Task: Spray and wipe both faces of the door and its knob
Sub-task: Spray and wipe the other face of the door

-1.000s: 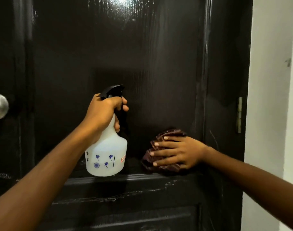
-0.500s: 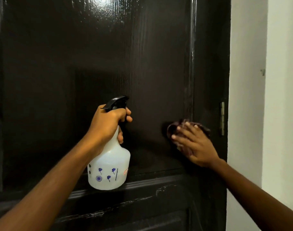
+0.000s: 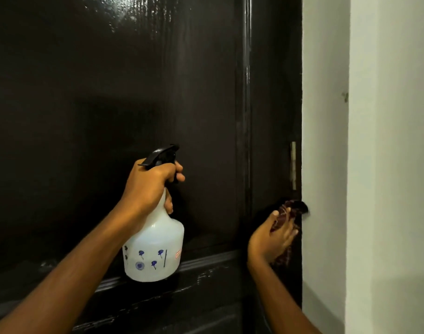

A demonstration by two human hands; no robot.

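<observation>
A glossy dark brown door (image 3: pixel 109 92) fills most of the view, with wet streaks near its top. My left hand (image 3: pixel 149 186) grips the neck of a white spray bottle (image 3: pixel 155 251) with a black trigger head, held upright in front of the door's middle panel. My right hand (image 3: pixel 271 237) presses a dark reddish cloth (image 3: pixel 290 210) against the door's right stile, close to its hinge edge, fingers spread over the cloth. The knob is out of view.
A metal hinge (image 3: pixel 293 165) sits on the door's right edge just above the cloth. A white wall (image 3: pixel 326 116) borders the door on the right, with a corner further right. A horizontal rail (image 3: pixel 206 261) crosses the door below the bottle.
My right hand has slid the cloth rightward from the panel to the hinge-side stile. The view has panned right, so the knob has left the frame. My left hand keeps holding the bottle.
</observation>
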